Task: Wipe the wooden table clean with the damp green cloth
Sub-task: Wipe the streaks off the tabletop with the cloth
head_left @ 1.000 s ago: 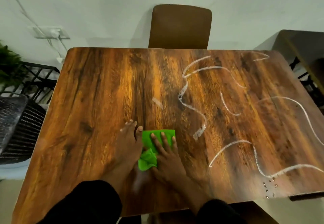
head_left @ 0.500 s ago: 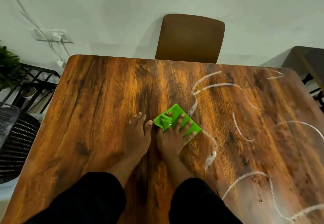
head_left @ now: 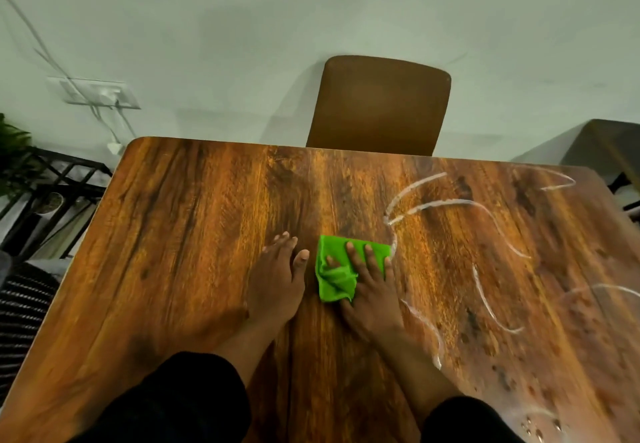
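Observation:
A bright green cloth [head_left: 334,274] lies bunched on the wooden table [head_left: 180,234] near its middle. My right hand [head_left: 369,290] presses flat on the cloth with fingers spread over it. Just left of the cloth, my left hand [head_left: 277,283] rests flat on the bare wood, fingers together, holding nothing. White wavy streaks [head_left: 485,227] run over the right half of the table, the nearest one starting at the cloth's right edge. Water drops [head_left: 540,425] sit near the front right.
A brown chair [head_left: 379,106] stands behind the table's far edge. A black metal rack [head_left: 45,200] with a plant and a dark woven seat [head_left: 20,311] are at the left. A dark side table [head_left: 609,148] is at the far right.
The cloth and my right hand slid forward along the table and slightly right, to the edge of the white streaks. My left hand moved along beside it. The short white mark near the middle is gone.

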